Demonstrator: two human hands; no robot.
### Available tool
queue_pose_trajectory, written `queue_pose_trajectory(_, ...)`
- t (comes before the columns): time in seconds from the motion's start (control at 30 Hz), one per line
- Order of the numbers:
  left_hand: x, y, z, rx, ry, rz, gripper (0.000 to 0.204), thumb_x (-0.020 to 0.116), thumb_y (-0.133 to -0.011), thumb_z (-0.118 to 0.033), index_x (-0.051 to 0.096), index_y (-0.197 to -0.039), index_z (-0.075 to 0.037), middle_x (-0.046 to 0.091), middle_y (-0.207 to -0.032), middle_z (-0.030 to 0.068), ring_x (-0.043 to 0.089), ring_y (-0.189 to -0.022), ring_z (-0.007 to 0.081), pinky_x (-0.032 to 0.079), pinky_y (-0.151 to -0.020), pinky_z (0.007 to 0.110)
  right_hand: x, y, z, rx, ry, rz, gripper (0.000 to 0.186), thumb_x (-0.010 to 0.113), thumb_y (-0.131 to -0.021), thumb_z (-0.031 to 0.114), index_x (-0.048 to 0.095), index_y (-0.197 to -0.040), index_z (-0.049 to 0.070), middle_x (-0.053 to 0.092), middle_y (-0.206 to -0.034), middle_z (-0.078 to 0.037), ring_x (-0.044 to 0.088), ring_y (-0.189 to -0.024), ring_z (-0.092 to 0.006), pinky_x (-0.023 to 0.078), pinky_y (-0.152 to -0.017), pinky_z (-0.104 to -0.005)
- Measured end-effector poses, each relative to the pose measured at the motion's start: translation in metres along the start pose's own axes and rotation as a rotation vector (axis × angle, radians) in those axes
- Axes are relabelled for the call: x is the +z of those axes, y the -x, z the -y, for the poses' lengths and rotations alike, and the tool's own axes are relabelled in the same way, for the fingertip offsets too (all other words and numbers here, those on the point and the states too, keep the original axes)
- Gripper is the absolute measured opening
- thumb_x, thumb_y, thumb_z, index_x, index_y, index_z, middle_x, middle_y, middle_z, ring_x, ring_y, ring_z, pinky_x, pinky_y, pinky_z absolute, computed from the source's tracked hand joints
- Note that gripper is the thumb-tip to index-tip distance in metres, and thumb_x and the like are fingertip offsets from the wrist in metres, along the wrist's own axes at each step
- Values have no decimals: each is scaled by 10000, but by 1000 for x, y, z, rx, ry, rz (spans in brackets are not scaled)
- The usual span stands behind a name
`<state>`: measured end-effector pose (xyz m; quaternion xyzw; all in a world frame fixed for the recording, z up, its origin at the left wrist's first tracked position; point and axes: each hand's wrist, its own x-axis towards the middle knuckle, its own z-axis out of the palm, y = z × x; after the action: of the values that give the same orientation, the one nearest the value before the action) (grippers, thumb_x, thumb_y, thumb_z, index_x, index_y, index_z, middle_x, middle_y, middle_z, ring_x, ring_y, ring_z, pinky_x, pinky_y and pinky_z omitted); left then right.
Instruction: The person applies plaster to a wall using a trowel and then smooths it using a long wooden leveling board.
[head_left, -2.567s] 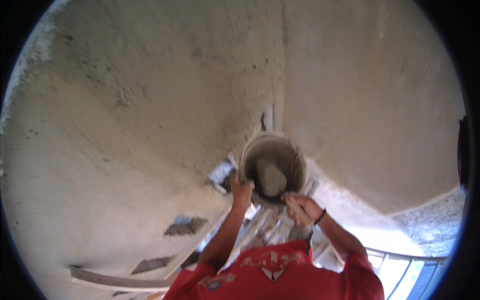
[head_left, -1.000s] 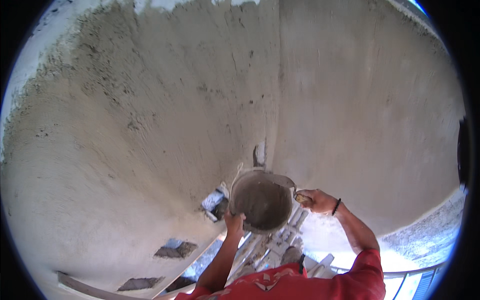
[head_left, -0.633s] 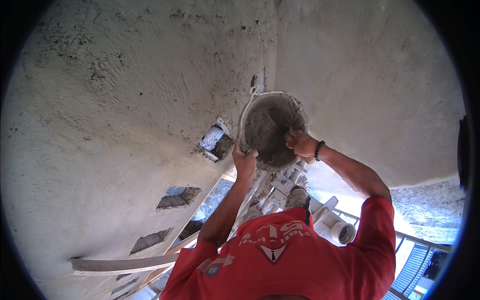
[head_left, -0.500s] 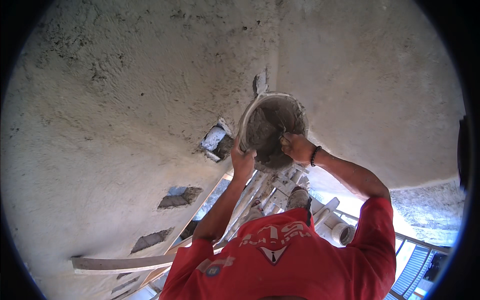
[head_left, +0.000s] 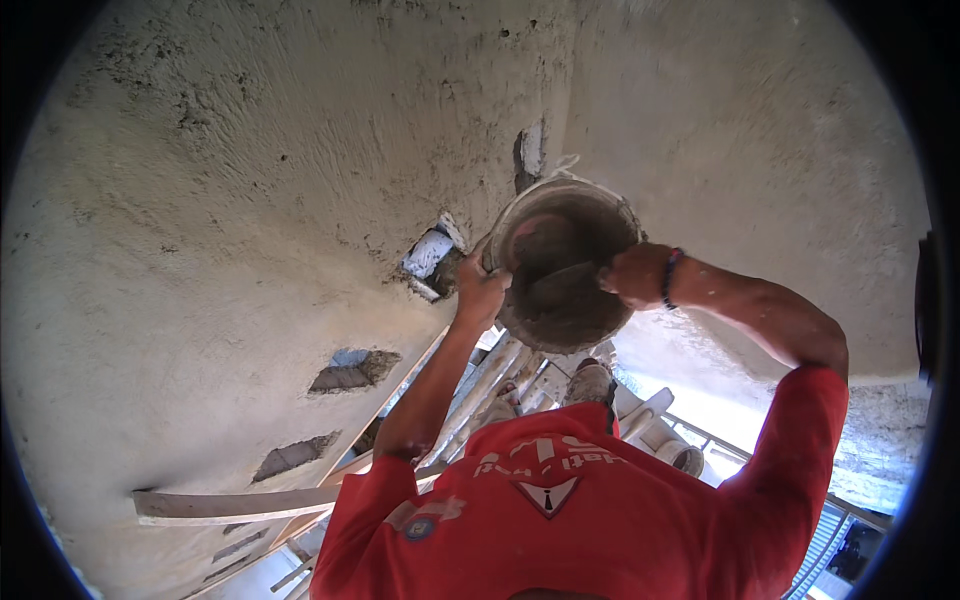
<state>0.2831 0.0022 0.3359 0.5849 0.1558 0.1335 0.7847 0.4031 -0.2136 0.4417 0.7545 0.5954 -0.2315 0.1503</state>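
- Bucket [head_left: 588, 204] at centre; left hand [head_left: 483, 290] at its nine o'clock, clamped on the edge; a slip there could tip it;
- Right hand [head_left: 637, 275] at three o'clock, closed, seemingly around a trowel [head_left: 565, 286]; handle hidden, blade inside; hard scraping could jerk the bucket;
- Poles [head_left: 487, 382] at seven o'clock; any tilt could drop the contents, too dark to tell, there.

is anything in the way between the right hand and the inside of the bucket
Nothing visible is. The bucket has an open mouth, and the right hand is at its right side, with the trowel inside. The left hand grips the left rim, clear of that path.
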Motion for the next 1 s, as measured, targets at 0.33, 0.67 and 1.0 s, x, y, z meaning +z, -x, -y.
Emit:
queue_pose_trajectory(0.33, 11, -7, 8, 251, -161, 17, 643, 478, -636, 99, 408, -1274, 72, 580, -1086, 112, 533, -1010, 162, 406, -900, 287, 91, -38, -1, -80, 186, -149, 207, 528, -754, 143, 631, -882, 17, 655, -819, -147, 656, -754, -305, 536, -654, -415)
queue_pose_trajectory(0.67, 9, 16, 15, 204, -291, -122, 583, 524, -647, 55, 483, -1228, 26, 597, -1036, 95, 548, -975, 160, 419, -866, 282, 40, -5, -3, 156, -139, -288, 244, 492, -785, 149, 592, -946, -4, 642, -768, -181, 637, -800, -333, 518, -693, -426)
queue_pose_trajectory(1.0, 8, 16, 47, 164, -257, -217, 595, 545, -675, 58, 412, -1255, 97, 572, -1124, 201, 556, -1045, 231, 410, -913, 307, 95, -68, 14, -37, -4, 31, 191, 530, -739, 115, 680, -819, 25, 656, -818, -180, 650, -794, -291, 528, -683, -387)
